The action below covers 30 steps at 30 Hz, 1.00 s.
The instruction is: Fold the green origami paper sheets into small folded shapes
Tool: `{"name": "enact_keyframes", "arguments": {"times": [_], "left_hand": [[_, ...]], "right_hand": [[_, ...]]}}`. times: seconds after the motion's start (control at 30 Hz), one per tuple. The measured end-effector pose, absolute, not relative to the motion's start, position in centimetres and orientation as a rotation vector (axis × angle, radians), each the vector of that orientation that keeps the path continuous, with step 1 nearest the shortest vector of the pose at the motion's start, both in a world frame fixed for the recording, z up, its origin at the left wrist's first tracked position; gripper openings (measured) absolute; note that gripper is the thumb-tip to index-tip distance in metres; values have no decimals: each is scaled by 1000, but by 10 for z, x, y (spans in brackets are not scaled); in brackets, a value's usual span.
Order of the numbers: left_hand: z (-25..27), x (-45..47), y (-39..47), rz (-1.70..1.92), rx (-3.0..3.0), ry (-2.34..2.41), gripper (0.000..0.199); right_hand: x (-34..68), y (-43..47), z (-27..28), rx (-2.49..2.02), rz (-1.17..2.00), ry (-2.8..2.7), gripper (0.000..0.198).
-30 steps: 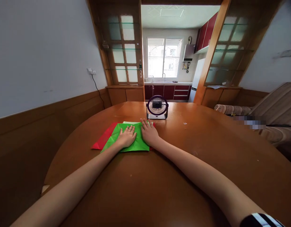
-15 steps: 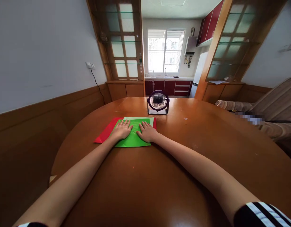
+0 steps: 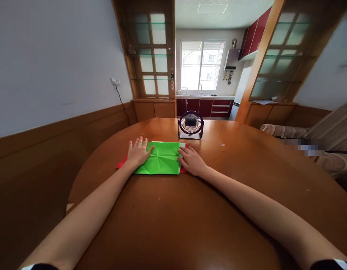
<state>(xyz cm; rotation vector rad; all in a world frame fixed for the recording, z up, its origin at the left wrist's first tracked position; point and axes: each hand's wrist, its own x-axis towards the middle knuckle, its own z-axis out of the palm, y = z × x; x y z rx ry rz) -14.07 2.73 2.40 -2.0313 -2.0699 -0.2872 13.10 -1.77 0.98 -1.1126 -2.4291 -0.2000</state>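
Observation:
A bright green sheet of paper (image 3: 163, 159) with crossing creases lies flat on the wooden table (image 3: 162, 221). Beneath it, edges of a pale green sheet (image 3: 182, 145) and a red sheet (image 3: 122, 162) stick out. My left hand (image 3: 137, 153) is open at the green sheet's left side, fingers spread, thumb over the paper. At the right edge my right hand (image 3: 192, 161) is open too, its fingertips on the paper's margin and its palm beyond it.
A small dark round fan (image 3: 190, 124) stands on the table behind the papers. A striped sofa (image 3: 286, 131) is at the right. Glass-shelved wooden cabinets (image 3: 153, 60) and a kitchen window (image 3: 201, 65) are at the back.
My hands have slid apart from the middle of the green sheet, the left one leftward and the right one rightward, baring its creased centre. The view has shifted slightly.

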Motion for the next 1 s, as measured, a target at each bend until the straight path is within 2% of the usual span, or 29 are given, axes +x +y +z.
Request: {"name": "enact_keyframes", "arguments": {"times": [0.1, 0.2, 0.27, 0.4, 0.53, 0.67, 1.0], "left_hand": [[59, -120, 5, -709, -1872, -1699, 58], [80, -72, -27, -931, -2010, -1316, 38], [75, -34, -50, -883, -2191, -1025, 30], [36, 19, -79, -555, -2506, -538, 23], [10, 20, -84, -607, -2752, -563, 25], [12, 9, -81, -674, -2922, -642, 29], [10, 10, -78, -671, -2815, -470, 28]], "right_hand": [[172, -37, 18, -1045, -314, -2493, 34], [209, -56, 19, -1034, -411, -2516, 29], [225, -68, 17, -916, -375, -2579, 25], [236, -84, 9, -751, -221, -2618, 26], [237, -88, 5, -722, -122, -2562, 24], [239, -86, 3, -730, -107, -2559, 27], [243, -85, 1, -766, -135, -2590, 28]]}}
